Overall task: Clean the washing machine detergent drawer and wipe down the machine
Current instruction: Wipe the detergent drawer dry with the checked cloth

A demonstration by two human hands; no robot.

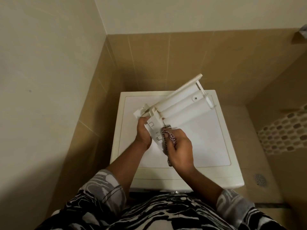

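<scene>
The white detergent drawer (177, 107) is out of the machine and held in the air above the washing machine's white top (206, 143), with its underside turned up and its front panel pointing to the far right. My left hand (143, 132) grips the drawer's near left end. My right hand (180, 149) holds a red-and-white patterned cloth (170, 137) pressed against the drawer's near end, right beside my left hand. Part of the cloth is hidden in my fist.
The washing machine stands in a corner between tan tiled walls (182, 63). To the right are a tiled floor with a round drain (259, 179) and a strip of pebble mosaic (285, 133). My patterned sleeves fill the bottom of the view.
</scene>
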